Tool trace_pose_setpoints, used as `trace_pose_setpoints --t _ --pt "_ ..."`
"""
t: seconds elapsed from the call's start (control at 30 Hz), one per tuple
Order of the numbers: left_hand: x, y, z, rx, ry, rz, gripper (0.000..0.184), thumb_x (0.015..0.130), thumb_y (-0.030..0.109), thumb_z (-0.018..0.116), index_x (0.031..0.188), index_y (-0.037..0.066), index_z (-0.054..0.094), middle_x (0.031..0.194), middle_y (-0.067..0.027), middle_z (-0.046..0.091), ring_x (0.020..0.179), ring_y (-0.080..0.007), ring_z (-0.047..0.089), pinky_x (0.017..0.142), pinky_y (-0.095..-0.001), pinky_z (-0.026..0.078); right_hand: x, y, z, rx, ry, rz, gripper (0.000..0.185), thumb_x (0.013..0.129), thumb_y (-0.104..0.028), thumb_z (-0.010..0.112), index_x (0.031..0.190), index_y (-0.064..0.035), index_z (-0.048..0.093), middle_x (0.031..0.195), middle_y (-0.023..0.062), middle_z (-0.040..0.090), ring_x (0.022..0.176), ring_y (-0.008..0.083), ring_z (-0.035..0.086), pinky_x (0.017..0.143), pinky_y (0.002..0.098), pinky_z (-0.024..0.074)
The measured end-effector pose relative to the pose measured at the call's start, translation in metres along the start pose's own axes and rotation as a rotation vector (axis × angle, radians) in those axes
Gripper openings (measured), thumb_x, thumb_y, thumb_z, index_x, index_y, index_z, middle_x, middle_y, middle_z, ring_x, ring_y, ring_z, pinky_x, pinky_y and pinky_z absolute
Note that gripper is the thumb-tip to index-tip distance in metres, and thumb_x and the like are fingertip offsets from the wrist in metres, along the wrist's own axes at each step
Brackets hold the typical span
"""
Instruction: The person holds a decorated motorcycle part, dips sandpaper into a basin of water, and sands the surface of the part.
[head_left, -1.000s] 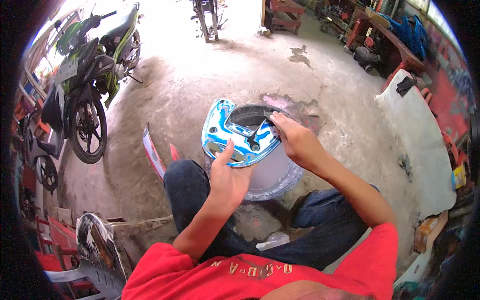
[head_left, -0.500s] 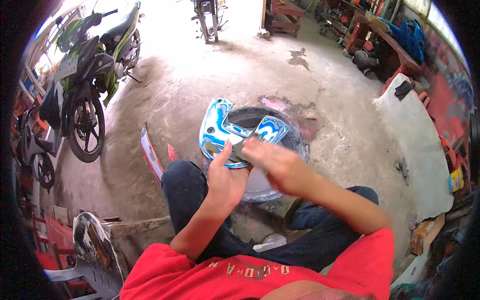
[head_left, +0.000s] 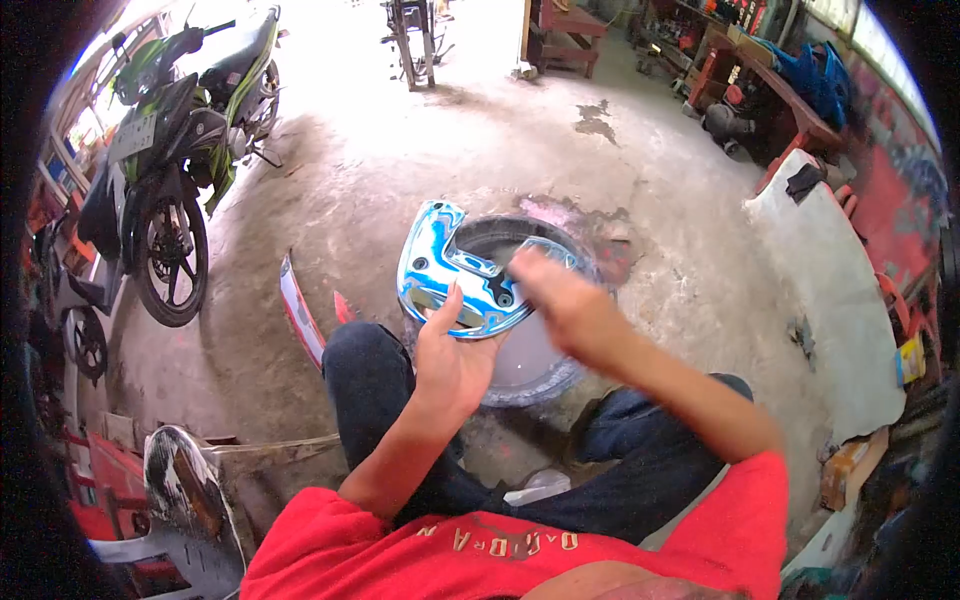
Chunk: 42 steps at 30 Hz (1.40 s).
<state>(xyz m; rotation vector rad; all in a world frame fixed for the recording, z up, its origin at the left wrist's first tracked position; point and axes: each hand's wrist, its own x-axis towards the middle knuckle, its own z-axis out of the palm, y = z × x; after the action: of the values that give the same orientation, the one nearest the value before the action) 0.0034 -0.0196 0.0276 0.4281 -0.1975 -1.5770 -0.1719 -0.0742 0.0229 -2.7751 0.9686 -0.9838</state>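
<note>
A curved motorcycle body panel (head_left: 432, 262), patterned in blue, white and grey where paint layers show through, is held over a round black tub (head_left: 500, 228) of cloudy water. My left hand (head_left: 450, 365) grips its near edge from below, thumb on top. Blurred by motion, my right hand (head_left: 560, 300) presses curled fingers on the panel's right arm. What lies under those fingers is hidden now; a grey piece like sandpaper showed there a moment earlier. A dark hole and a black patch are visible on the panel between my hands.
A red-and-white trim strip (head_left: 302, 310) lies on the concrete floor to the left. Beyond it stands a green-and-black motorcycle (head_left: 170, 170). A large pale panel (head_left: 835, 300) lies along the right, near a wooden bench (head_left: 790, 95). A white chair (head_left: 195, 540) is at lower left.
My right hand has slid right and away from me, from the panel's middle onto its right arm, uncovering the dark hole. My left hand and the panel stay nearly in place.
</note>
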Motion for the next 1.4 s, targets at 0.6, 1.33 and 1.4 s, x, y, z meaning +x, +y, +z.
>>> trace_pose_setpoints --t 0.6,1.33,1.4 --pt "0.001 -0.001 -0.001 0.018 -0.013 0.007 0.038 0.099 0.017 0.049 0.134 0.003 0.043 0.133 -0.0155 0.053 0.125 -0.0306 0.05 0.109 -0.0529 0.036 -0.001 -0.003 -0.002 0.028 -0.037 0.0 0.046 0.082 0.0 0.049 0.127 0.0042 0.053 0.132 0.0231 0.054 0.124 0.0349 0.053 0.106 0.0427 0.0413" --pt "0.007 -0.002 -0.016 0.01 -0.058 -0.011 0.037 0.102 0.017 0.043 0.136 0.005 0.037 0.133 -0.0154 0.051 0.126 -0.0306 0.049 0.109 -0.0526 0.038 -0.006 -0.007 -0.002 0.115 -0.079 -0.113 0.058 0.077 0.008 0.052 0.134 -0.0018 0.051 0.136 0.0189 0.053 0.129 0.0313 0.05 0.108 0.04 0.0397" --pt "0.0 -0.002 0.002 0.058 -0.041 0.014 0.037 0.102 0.018 0.042 0.136 0.005 0.037 0.132 -0.0156 0.051 0.126 -0.0304 0.049 0.108 -0.0527 0.039 0.008 0.025 -0.009 0.127 -0.156 0.236 0.058 0.076 0.008 0.052 0.134 -0.0017 0.051 0.135 0.0191 0.053 0.128 0.0314 0.051 0.108 0.0401 0.0406"
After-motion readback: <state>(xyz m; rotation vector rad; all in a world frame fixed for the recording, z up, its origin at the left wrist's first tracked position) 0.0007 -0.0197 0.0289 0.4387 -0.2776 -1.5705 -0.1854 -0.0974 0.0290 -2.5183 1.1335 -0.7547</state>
